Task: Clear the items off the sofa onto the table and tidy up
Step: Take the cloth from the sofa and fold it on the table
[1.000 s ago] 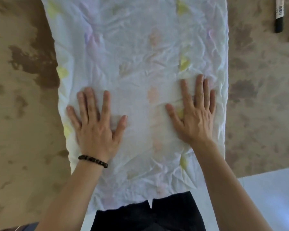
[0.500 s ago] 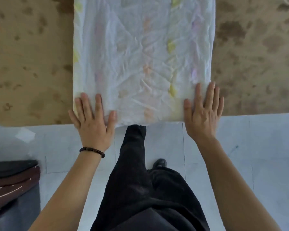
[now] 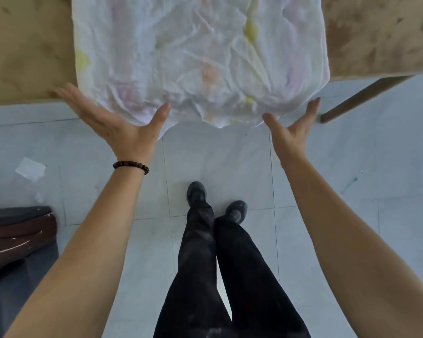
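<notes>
Cupping the near edge of the cloth point(image 3: 200, 57) from below, I have both palms turned up and fingers spread, nothing clenched. My left hand point(image 3: 119, 120) sits under the left corner, thumb touching the hem; my right hand point(image 3: 291, 128) is under the right corner. The cloth lies on the table point(image 3: 22, 45), its near edge sagging past the rim over the floor point(image 3: 217, 154).

My worry is slippage: it is thin, limp fabric, crumpled all over, white with faint yellow, pink and purple blotches, and open palms give it no pinch. If I lift unevenly, I think the middle will droop and the fold will come undone, or the whole piece will slide off the smooth, mottled brown tabletop. The rounded, puffy edge suggests several layers that could shear apart.
</notes>
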### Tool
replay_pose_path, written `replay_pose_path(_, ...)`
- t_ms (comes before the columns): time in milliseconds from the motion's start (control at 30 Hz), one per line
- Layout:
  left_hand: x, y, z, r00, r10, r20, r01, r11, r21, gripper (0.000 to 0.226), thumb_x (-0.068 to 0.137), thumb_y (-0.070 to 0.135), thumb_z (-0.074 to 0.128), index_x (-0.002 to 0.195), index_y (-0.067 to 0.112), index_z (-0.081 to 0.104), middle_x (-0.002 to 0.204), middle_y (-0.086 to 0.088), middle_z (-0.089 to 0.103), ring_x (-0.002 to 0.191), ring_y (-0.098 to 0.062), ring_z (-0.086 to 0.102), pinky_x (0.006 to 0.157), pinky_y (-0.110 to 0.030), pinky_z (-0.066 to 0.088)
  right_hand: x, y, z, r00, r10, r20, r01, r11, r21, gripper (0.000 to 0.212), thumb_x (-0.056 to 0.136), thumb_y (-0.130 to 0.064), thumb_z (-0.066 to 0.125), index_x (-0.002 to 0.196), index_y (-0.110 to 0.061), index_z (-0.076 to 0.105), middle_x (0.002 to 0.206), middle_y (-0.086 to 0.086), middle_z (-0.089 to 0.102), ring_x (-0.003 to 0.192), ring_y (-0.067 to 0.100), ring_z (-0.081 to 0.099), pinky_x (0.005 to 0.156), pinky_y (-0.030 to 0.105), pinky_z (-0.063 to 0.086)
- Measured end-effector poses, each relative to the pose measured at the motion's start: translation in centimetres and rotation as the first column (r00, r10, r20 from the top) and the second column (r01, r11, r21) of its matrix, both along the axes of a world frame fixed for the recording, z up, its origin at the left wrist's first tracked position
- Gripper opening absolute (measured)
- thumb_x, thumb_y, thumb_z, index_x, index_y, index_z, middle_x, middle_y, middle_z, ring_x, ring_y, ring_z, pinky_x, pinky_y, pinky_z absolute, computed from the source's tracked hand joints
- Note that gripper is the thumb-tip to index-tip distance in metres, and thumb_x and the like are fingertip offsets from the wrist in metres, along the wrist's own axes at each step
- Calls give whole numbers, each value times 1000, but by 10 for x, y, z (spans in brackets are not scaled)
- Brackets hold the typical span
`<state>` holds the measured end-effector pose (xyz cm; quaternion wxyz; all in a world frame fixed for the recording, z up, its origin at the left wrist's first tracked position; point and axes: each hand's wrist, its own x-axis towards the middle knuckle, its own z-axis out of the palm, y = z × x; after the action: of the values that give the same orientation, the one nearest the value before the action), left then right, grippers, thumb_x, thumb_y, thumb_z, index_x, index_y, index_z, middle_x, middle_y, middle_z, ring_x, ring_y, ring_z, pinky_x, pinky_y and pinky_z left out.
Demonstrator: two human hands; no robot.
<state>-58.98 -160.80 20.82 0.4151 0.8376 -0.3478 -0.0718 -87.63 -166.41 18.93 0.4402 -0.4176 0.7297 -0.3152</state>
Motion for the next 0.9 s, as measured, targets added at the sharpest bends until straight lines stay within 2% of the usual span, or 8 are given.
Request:
replay_pose_path(100, -2, 12, -27, 995, 49, -87, -47, 999, 18, 149, 55, 62, 86, 145, -15, -5, 154, -32, -4, 147, -39, 2, 121, -45, 8, -9, -9, -27, 996, 65, 57, -63, 997, -35, 102, 71, -38, 84, 151, -18, 24, 149, -2, 39, 136, 9, 39, 112, 31, 37)
replay_pose_path(200, -5, 16, -39, 831, 47, -555, -29, 999, 41, 137, 57, 51, 89, 152, 9, 0, 159, -8, 12, 145, -14, 21, 113, -24, 30, -13, -18, -34, 985, 115, 130, -113, 993, -22, 71, 72, -32, 86, 132, -12, 52, 123, -2, 64, 112, 6, 61, 94, 27, 51)
replay_pose_path(300, 4, 13, -40, 716, 16, -698, 61, 994, 86, 83, 64, 39, 89, 133, 14, 51, 130, 4, 60, 116, -5, 58, 99, -24, 48, -13, -15, -25, 982, 143, 123, -152, 986, 68, 35, 81, -27, 79, 110, -12, 66, 94, -7, 70, 77, -8, 65, 70, 14, 51)
replay_pose_path(367, 1, 15, -32, 685, 35, -728, 101, 985, 141, 45, 72, 29, 84, 112, 16, 66, 107, 8, 71, 99, -4, 67, 86, -21, 52, -13, -5, -15, 982, 150, 118, -168, 973, 159, 34, 82, -33, 78, 109, -16, 67, 95, -7, 69, 81, -3, 66, 75, 19, 52)
replay_pose_path(433, -8, 25, -22, 647, 51, -761, 147, 971, 189, 26, 78, 27, 79, 100, 21, 67, 97, 11, 70, 92, -4, 67, 78, -18, 51, -13, 7, -5, 982, 158, 106, -179, 954, 239, 46, 81, -40, 77, 118, -14, 66, 102, -5, 69, 92, 9, 65, 80, 26, 51)
replay_pose_path(533, -14, 46, -8, 580, 93, -809, 208, 943, 258, 27, 78, 31, 79, 100, 25, 65, 98, 12, 69, 94, -5, 64, 80, -18, 49, -15, 30, 12, 982, 115, 149, -155, 943, 294, 41, 86, -43, 71, 115, -15, 66, 94, -9, 68, 88, 10, 64, 76, 24, 48)
replay_pose_path(667, -12, 83, 14, 374, 157, -914, 171, 957, 235, 55, 71, 36, 81, 118, 14, 64, 114, -1, 71, 106, -19, 67, 95, -40, 52, -22, 68, 33, 962, -39, 269, -51, 946, 321, 33, 88, -42, 69, 107, -16, 61, 91, -10, 67, 86, 8, 65, 66, 17, 51)
replay_pose_path(900, -24, 135, 95, 105, 136, -985, 70, 987, 144, 48, 85, 25, 73, 129, 13, 58, 126, -5, 65, 115, -23, 63, 93, -40, 51, -39, 109, 116, 879, -217, 425, 31, 914, 403, 34, 84, -46, 72, 97, -17, 61, 101, -2, 72, 93, 18, 72, 82, 38, 59)
